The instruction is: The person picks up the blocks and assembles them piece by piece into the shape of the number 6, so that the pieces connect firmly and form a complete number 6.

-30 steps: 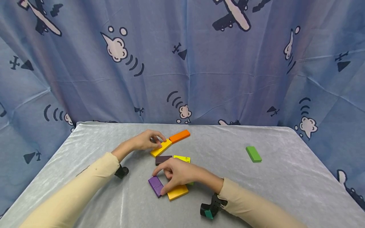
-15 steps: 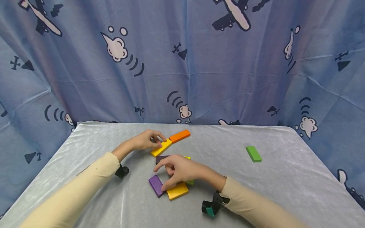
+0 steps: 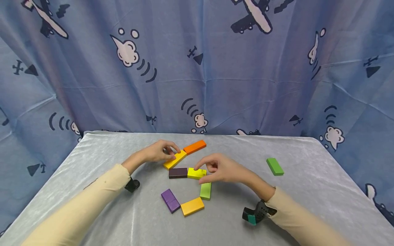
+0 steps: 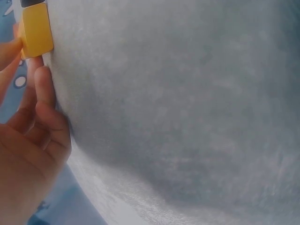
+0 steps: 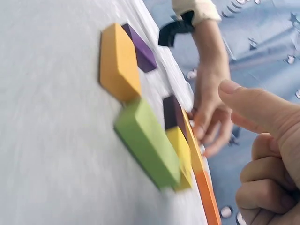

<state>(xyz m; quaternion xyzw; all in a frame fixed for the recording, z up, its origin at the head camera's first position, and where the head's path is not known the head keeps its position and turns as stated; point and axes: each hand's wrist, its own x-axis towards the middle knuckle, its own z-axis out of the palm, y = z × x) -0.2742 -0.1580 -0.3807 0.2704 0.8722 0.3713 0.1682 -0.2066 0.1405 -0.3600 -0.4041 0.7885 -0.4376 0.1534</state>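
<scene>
My left hand (image 3: 158,151) pinches a golden-yellow block (image 3: 176,160) between thumb and fingers. One end of that block meets an orange block (image 3: 195,147). My right hand (image 3: 227,168) holds nothing; its thumb and forefinger are spread apart over a bright yellow block (image 3: 192,174), and its other fingers are curled. End to end with the bright yellow one lies a dark brown block (image 3: 178,173). Toward the front, a light green block (image 3: 205,191), an amber block (image 3: 192,207) and a purple block (image 3: 170,201) curve round in a chain, all flat.
Off to the right lies a single green block (image 3: 275,166). A pale grey velvety cloth (image 3: 129,218) covers the table. Behind its far edge hangs a blue curtain (image 3: 172,85) with printed planes and clouds.
My right hand has let go of the purple block and moved right and away from me, uncovering the light green and bright yellow blocks. My left hand keeps still on the golden-yellow block.
</scene>
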